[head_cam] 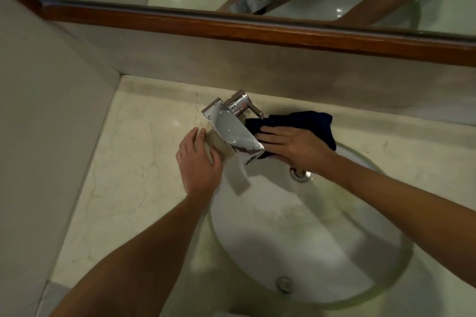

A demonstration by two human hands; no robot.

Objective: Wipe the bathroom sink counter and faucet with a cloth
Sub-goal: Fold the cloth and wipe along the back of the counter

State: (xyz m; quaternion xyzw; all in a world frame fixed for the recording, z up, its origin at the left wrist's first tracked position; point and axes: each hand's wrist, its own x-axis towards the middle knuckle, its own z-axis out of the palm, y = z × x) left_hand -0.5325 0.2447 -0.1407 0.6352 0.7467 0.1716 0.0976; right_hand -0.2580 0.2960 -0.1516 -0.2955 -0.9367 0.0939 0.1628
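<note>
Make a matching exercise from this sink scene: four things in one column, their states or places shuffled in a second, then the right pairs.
Things:
1. cloth
2. faucet
3. left hand
4. drain

States or places:
A. shiny chrome, spout over the basin
B. flat on the counter, left of the spout
C. dark blue, pressed under the right hand
D. in the basin's bottom

Pairs: 1-C, 2-A, 3-B, 4-D

Both hands (199, 162) flat (fingers straight).
</note>
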